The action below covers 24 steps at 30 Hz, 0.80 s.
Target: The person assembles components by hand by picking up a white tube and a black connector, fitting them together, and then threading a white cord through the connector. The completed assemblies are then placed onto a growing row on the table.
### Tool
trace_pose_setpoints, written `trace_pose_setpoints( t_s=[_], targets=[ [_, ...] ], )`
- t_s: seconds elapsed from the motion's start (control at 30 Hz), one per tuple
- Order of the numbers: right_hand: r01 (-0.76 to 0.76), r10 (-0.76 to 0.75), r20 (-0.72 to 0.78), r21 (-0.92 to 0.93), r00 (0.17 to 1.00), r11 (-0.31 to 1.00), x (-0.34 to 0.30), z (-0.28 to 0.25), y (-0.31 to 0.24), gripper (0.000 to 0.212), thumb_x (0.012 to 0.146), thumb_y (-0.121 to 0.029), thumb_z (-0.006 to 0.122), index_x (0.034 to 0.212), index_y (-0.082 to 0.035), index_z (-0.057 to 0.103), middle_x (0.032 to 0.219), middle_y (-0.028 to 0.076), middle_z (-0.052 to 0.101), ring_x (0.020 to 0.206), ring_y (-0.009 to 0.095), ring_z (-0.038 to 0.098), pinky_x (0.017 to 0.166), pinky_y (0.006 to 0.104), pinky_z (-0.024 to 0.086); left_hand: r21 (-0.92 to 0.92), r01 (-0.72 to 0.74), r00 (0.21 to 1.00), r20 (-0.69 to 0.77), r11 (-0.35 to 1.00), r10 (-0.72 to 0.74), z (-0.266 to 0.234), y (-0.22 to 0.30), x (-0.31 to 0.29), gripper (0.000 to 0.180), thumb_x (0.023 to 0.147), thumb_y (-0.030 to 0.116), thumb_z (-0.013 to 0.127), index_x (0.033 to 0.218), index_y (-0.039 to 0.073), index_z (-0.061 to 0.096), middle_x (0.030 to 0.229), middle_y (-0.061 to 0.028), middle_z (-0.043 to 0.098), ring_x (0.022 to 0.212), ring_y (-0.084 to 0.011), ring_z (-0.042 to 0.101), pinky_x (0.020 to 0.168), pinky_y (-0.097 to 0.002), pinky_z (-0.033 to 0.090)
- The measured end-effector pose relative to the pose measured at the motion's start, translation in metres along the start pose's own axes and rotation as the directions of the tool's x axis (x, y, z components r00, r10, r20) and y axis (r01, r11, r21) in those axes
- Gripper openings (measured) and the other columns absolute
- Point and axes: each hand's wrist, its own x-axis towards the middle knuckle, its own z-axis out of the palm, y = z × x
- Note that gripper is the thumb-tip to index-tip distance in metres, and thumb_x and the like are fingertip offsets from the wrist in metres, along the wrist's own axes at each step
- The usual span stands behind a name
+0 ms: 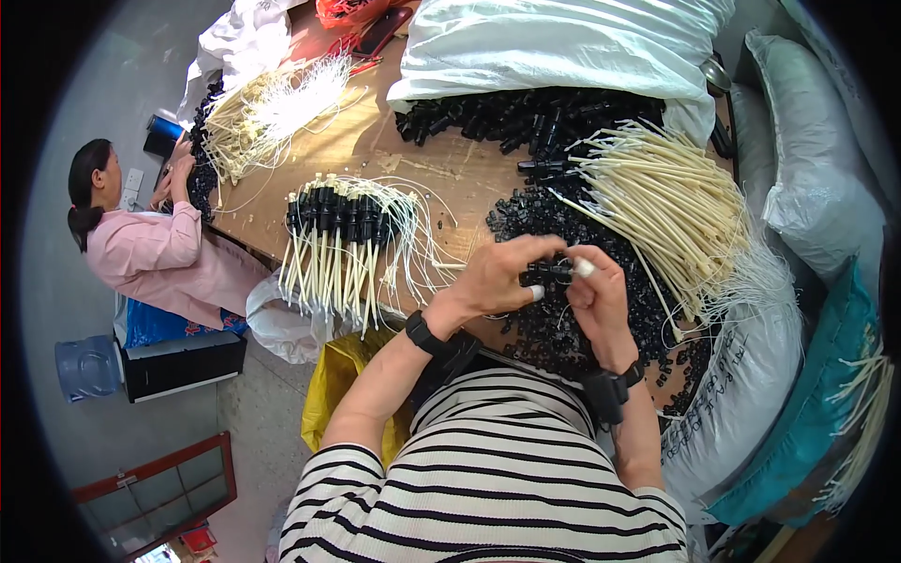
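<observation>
My left hand [490, 278] grips a small black plastic fitting [542, 273] between thumb and fingers, above the table. From the other side my right hand [601, 298] meets it, thumb and forefinger pinched at the fitting's right end; what they pinch is too small to make out. White wraps cover some fingertips. Beneath both hands spreads a heap of small black plastic parts [554, 324]. A bundle of cream-coloured rods with white strings [671, 211] lies to the right. Left of my hands rests a row of black fittings with cream rods [336, 225] through them.
A white sack [563, 47] spills larger black fittings [526, 117] at the back. Another rod bundle [249, 127] lies far left, where a person in pink [155, 239] works at the table [404, 159]. Full white sacks [812, 159] and a teal sack [802, 422] crowd the right.
</observation>
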Motion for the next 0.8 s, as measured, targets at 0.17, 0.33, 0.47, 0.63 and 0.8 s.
trace_pose_setpoints(
  t_s=[0.17, 0.33, 0.47, 0.63, 0.8],
  targets=[
    [0.401, -0.334, 0.264, -0.791, 0.905, 0.462, -0.003, -0.001, -0.001, 0.024, 0.087, -0.002, 0.06, 0.11, -0.003, 0.069, 0.07, -0.003, 0.062, 0.054, 0.005, 0.049, 0.048, 0.0225, 0.038, 0.02, 0.12, 0.985, 0.122, 0.993, -0.121, -0.008, -0.015, -0.006, 0.044, 0.07, 0.006, 0.066, 0.114, 0.005, 0.065, 0.097, -0.014, 0.07, 0.083, -0.0265, 0.067, 0.074, -0.0326, 0.054],
    [0.344, -0.261, 0.308, -0.934, 0.915, 0.1, -0.006, 0.017, -0.006, 0.021, 0.081, -0.005, 0.07, 0.103, -0.003, 0.069, 0.062, -0.006, 0.055, 0.054, 0.002, 0.044, 0.049, 0.0225, 0.037, 0.314, 0.099, 0.991, 0.057, 0.944, -0.123, -0.004, -0.009, -0.013, 0.033, 0.069, 0.01, 0.067, 0.103, 0.006, 0.067, 0.086, -0.011, 0.068, 0.074, -0.0257, 0.067, 0.063, -0.0351, 0.053],
    [0.011, -0.031, -0.002, -0.909, 1.0, 0.417, 0.005, 0.017, 0.001, 0.025, 0.078, -0.003, 0.073, 0.102, -0.004, 0.067, 0.055, -0.006, 0.043, 0.051, 0.002, 0.037, 0.048, 0.0216, 0.031, 0.536, -0.028, 0.997, 0.078, 0.844, -0.017, -0.009, 0.007, -0.019, 0.029, 0.067, 0.009, 0.068, 0.096, 0.01, 0.065, 0.073, -0.0066, 0.06, 0.067, -0.0271, 0.063, 0.057, -0.0385, 0.05],
    [0.535, -0.522, 0.471, -0.844, 0.711, -0.033, 0.007, 0.047, 0.006, 0.024, 0.081, -0.001, 0.071, 0.104, -0.002, 0.066, 0.087, 0.006, 0.067, 0.068, 0.012, 0.06, 0.057, 0.0228, 0.046, 0.518, 0.122, 0.95, -0.308, 0.846, 0.052, -0.047, 0.002, -0.031, 0.023, 0.066, 0.007, 0.066, 0.089, 0.011, 0.066, 0.078, -0.005, 0.064, 0.066, -0.024, 0.061, 0.059, -0.0353, 0.049],
    [0.474, -0.374, 0.435, -0.88, 0.819, 0.016, 0.008, 0.04, 0.008, 0.017, 0.079, -0.003, 0.071, 0.095, -0.002, 0.067, 0.107, 0.012, 0.066, 0.081, 0.026, 0.065, 0.066, 0.0312, 0.051, 0.769, 0.499, 0.819, -0.57, 0.401, 0.073, -0.132, -0.038, -0.065, 0.03, 0.064, 0.011, 0.068, 0.094, 0.011, 0.066, 0.105, -0.005, 0.063, 0.109, -0.0255, 0.053, 0.098, -0.0448, 0.033]
  ],
)
